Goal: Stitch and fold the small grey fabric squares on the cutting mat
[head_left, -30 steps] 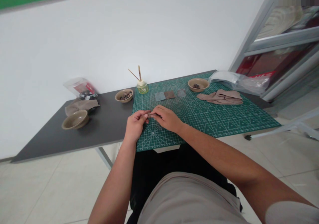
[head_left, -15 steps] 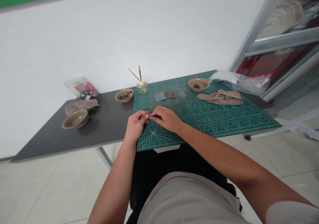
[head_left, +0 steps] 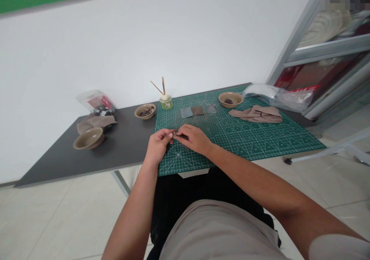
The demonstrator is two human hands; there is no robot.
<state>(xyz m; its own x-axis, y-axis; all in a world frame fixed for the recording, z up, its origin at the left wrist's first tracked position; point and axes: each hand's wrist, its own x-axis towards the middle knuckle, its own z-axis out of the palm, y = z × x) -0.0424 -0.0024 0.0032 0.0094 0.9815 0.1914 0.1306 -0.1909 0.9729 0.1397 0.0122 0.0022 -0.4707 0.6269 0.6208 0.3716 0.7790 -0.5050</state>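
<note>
My left hand [head_left: 158, 143] is closed, its thumb and fingers pinching a small brown piece [head_left: 174, 134] too small to name. Curled from the other side, my right hand [head_left: 195, 138] grips a thin dark sheet [head_left: 183, 136] against that piece. Both hands meet just above the green cutting mat [head_left: 231, 136], near its left part. Beyond them on the mat lie a grey square [head_left: 186, 112], a brown square [head_left: 197, 110] and a greyish square [head_left: 211, 108], flat and thin. My fingers hide most of what they hold.
A bowl of dark pieces [head_left: 145, 111] and a reed diffuser [head_left: 166, 101] stand behind my left hand. Another bowl [head_left: 89, 138], a cloth [head_left: 95, 124] and a clear container [head_left: 95, 100] sit left. Rightward are a bowl [head_left: 231, 99], a brown cloth [head_left: 257, 114] and a plastic bag [head_left: 279, 96].
The view has shifted very slightly. Both hands stay together in the same place, with only a tiny shift of the right fingers over the piece.
</note>
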